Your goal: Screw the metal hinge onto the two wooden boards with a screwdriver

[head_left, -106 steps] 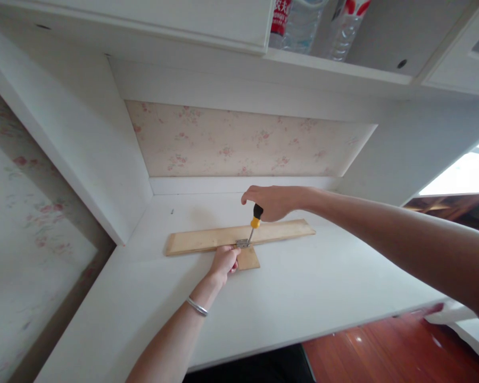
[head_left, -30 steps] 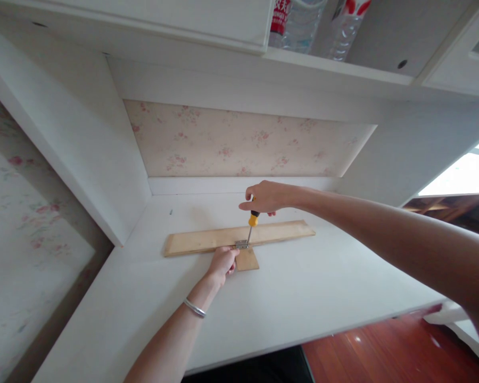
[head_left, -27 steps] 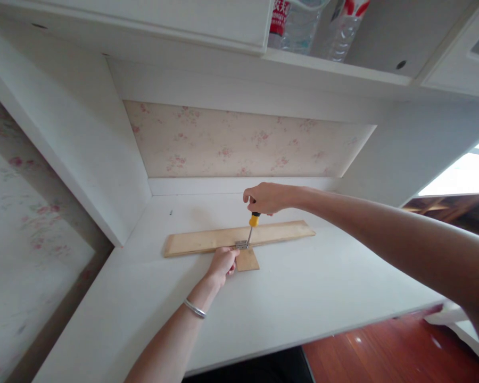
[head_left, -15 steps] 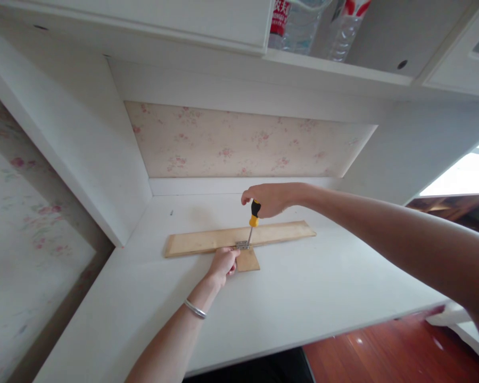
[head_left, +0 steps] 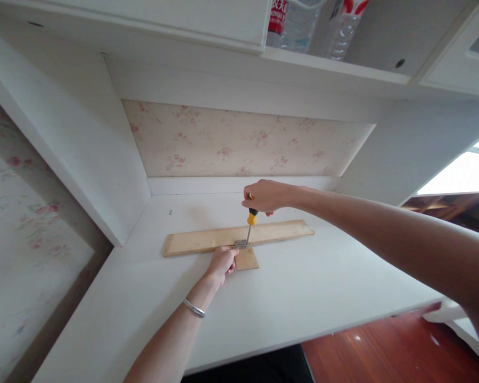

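Observation:
My right hand (head_left: pixel 263 196) is wrapped round the black-and-yellow handle of a screwdriver (head_left: pixel 252 218). The screwdriver stands nearly upright, its tip down at the right part of a metal hinge (head_left: pixel 241 244). This hinge lies across the joint between a long wooden board (head_left: pixel 199 240) and a small wooden board (head_left: pixel 247 259). My left hand (head_left: pixel 222 260), with a silver bangle on its wrist, is closed at the left edge of the small board, fingertips beside the hinge. Part of its grip is hidden under the hand. Any screw at the tip is too small to make out.
The boards lie on a white desk (head_left: pixel 303 287). Overhead, a white cabinet shelf (head_left: pixel 335 65) holds plastic bottles (head_left: pixel 342 34). A white side panel (head_left: pixel 72 133) rises at left. Beyond the desk's front edge is a reddish wood floor (head_left: pixel 351 354).
My right hand has turned on the screwdriver handle, its fingers now wrapped closer round it. The screwdriver tip stays at the hinge. My left hand keeps its place on the small board.

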Action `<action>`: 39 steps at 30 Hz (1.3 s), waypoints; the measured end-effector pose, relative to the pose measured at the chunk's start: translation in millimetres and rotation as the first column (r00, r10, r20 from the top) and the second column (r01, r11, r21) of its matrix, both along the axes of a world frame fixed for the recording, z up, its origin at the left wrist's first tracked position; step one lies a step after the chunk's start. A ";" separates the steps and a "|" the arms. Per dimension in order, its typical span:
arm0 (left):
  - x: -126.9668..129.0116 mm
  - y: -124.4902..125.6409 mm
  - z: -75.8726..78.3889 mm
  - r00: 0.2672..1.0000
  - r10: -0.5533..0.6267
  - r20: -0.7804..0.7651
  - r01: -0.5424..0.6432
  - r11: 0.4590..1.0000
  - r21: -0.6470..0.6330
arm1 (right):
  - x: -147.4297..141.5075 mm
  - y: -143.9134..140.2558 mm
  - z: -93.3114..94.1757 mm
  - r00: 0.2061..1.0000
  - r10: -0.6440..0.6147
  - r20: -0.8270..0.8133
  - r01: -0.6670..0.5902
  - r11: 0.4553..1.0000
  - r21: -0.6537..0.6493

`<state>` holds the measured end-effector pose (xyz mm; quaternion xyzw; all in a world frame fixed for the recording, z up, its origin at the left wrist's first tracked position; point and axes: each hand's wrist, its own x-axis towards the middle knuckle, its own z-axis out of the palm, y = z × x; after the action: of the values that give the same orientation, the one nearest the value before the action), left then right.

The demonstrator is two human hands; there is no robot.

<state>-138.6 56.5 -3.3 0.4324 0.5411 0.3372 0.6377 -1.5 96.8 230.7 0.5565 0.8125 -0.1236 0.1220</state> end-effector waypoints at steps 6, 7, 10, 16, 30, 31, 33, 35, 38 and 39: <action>-0.3 -1.4 3.7 1.000 -0.012 0.023 0.012 1.000 -0.016 | -0.2 -0.7 1.8 0.999 0.030 -0.030 -0.030 0.999 -0.011; -0.4 -1.4 3.8 1.000 -0.008 0.023 0.008 1.000 -0.013 | -0.4 -1.0 2.1 1.000 -0.007 -0.016 0.006 1.000 -0.018; -0.5 -1.2 3.9 1.000 -0.004 0.009 0.004 1.000 -0.007 | -0.3 -1.0 2.1 0.999 0.027 0.021 -0.027 1.000 0.009; -0.8 -1.5 5.7 1.000 -0.006 0.015 0.006 1.000 -0.023 | -0.7 -0.2 2.9 1.000 0.016 -0.018 -0.017 1.000 -0.021; -0.2 0.1 3.2 0.999 -0.017 0.027 0.018 1.000 -0.016 | -4.2 1.5 3.3 0.993 0.110 0.034 -0.111 0.993 0.037; -0.3 -0.1 3.8 1.000 -0.016 0.027 0.016 1.000 -0.023 | -4.9 1.0 3.8 0.995 0.095 0.037 -0.096 0.995 0.029; -0.3 -0.5 4.4 0.999 -0.013 0.030 0.014 0.999 -0.029 | -6.2 -0.2 4.7 0.997 0.028 0.071 -0.029 1.000 0.008; -0.4 -0.9 4.2 0.999 -0.013 0.042 0.014 1.000 -0.026 | -6.6 -1.1 5.2 0.993 0.008 0.115 -0.009 1.000 0.010; -0.6 -0.6 2.1 0.998 -0.014 0.058 0.016 1.000 -0.021 | -5.5 -0.9 5.2 0.987 0.132 0.092 -0.138 0.989 0.059; -0.7 -0.3 1.0 0.998 -0.014 0.058 0.015 1.000 -0.022 | -5.1 -0.4 5.0 0.986 0.148 0.074 -0.153 0.986 0.063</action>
<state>-139.3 56.2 -2.2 0.4191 0.5232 0.3386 0.6603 -6.6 96.4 235.6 0.5013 0.8512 -0.0669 0.1402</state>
